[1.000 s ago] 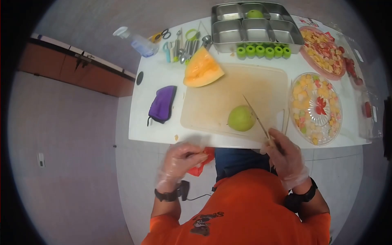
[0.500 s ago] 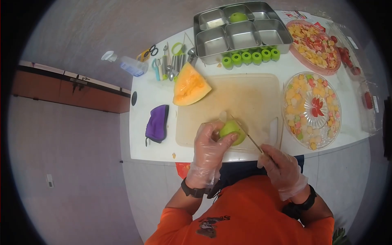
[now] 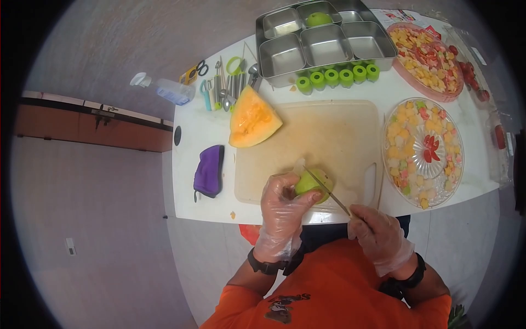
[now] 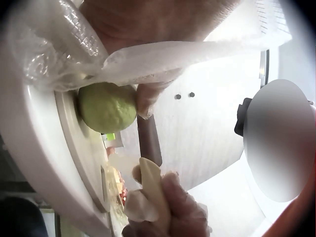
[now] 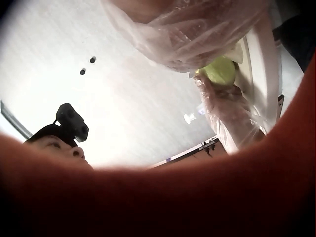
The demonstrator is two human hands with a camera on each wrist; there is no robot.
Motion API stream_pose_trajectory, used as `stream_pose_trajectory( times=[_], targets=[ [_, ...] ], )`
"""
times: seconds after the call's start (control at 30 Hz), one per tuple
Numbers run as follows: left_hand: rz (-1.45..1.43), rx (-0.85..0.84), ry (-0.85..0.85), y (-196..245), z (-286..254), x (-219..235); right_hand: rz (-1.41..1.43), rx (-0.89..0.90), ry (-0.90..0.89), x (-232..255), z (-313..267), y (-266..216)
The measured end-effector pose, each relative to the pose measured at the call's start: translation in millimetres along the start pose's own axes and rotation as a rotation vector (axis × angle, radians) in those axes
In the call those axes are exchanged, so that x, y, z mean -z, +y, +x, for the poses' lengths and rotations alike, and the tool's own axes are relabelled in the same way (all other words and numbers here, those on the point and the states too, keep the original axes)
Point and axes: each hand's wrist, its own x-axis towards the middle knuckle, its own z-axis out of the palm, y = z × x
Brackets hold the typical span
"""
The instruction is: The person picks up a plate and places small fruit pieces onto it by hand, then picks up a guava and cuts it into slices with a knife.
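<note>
My gloved left hand (image 3: pixel 281 211) holds a green guava (image 3: pixel 306 185) near the front edge of the cutting board (image 3: pixel 323 129), thumb on the near side. The gloved right hand (image 3: pixel 378 233) grips a knife (image 3: pixel 338 201) by its pale handle (image 4: pixel 157 190). In the head view the blade lies slanted across the guava, its tip pointing away from me. Bumpy green skin shows on the guava (image 4: pixel 107 108) in the left wrist view, with the blade (image 4: pixel 148 140) beside it. The right wrist view shows the guava (image 5: pixel 219 71) partly covered by both hands.
An orange melon wedge (image 3: pixel 253 120) lies on the board's left corner. Beyond stand a steel compartment tray (image 3: pixel 293 77) holding another guava (image 3: pixel 318 20), and green-topped cutters (image 3: pixel 331 78). Fruit platters (image 3: pixel 427 68) stand at right; a purple pouch (image 3: pixel 209 171) and spray bottle (image 3: pixel 174 91) at left.
My left hand has come up from the table's front edge and taken hold of the guava. The right hand has brought the knife blade over the guava. The head view has shifted.
</note>
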Motion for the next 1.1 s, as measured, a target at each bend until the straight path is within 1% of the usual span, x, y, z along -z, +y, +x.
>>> stream_pose_trajectory(
  times=[0.07, 0.1, 0.17, 0.27, 0.3, 0.33, 0.4, 0.47, 0.57, 0.6, 0.67, 0.7, 0.73, 0.77, 0.8, 0.83, 0.87, 0.93, 1.03, 1.1],
  targets=[
    [-0.060, -0.027, -0.018, -2, 1, 0, 0.008, -0.002, 0.001, 0, 0, -1],
    [-0.060, -0.027, -0.019, -4, 2, 0, -0.001, -0.004, 0.001, 0, 0, 0],
    [-0.029, -0.097, -0.040, -8, 2, 2, -0.010, -0.007, 0.001, 0, 0, -1],
    [-0.031, -0.129, -0.046, -8, 3, 0, -0.025, -0.031, 0.002, 0, 0, 1],
    [-0.033, -0.129, -0.047, -6, 2, 1, -0.075, 0.009, 0.010, -3, -1, 5],
    [-0.069, -0.091, -0.032, -3, 2, 1, -0.137, 0.043, 0.021, -2, -3, 9],
    [-0.152, -0.036, -0.046, -4, 1, -2, -0.161, 0.040, 0.038, -1, 0, 5],
    [0.091, -0.151, -0.067, -8, 2, 7, -0.178, 0.041, 0.059, 3, 3, -4],
    [0.034, -0.196, -0.079, -4, 2, 1, -0.157, 0.028, 0.001, 6, 6, -8],
    [0.020, -0.194, -0.088, -3, 3, -2, -0.172, 0.022, 0.007, 7, 5, -6],
    [-0.058, -0.115, -0.076, -1, 2, -3, -0.130, 0.042, 0.030, 5, 4, -4],
    [0.047, -0.152, -0.076, -3, 3, 0, -0.119, 0.046, 0.023, 4, 3, -4],
    [0.067, -0.154, -0.059, -3, 2, 2, -0.150, 0.050, 0.046, 3, 2, -3],
    [0.061, -0.170, -0.063, -3, 2, 0, -0.177, 0.056, 0.067, 0, 2, -1],
    [0.054, -0.185, -0.065, -3, 2, -2, -0.151, 0.068, 0.050, -1, 1, -1],
    [0.047, -0.153, -0.067, -2, 1, -3, -0.163, 0.049, 0.053, -1, 0, -1],
    [0.065, -0.158, -0.054, -1, 1, -3, -0.179, 0.028, 0.059, 0, 0, 0],
    [-0.028, -0.119, -0.064, -1, -1, -6, -0.185, 0.048, 0.050, 0, -1, 2],
    [-0.017, -0.147, -0.080, -4, 0, -5, -0.206, 0.077, 0.059, 0, -3, 4],
    [-0.028, -0.162, -0.089, -5, 0, -3, -0.208, 0.136, 0.082, -1, -4, 4]
  ],
)
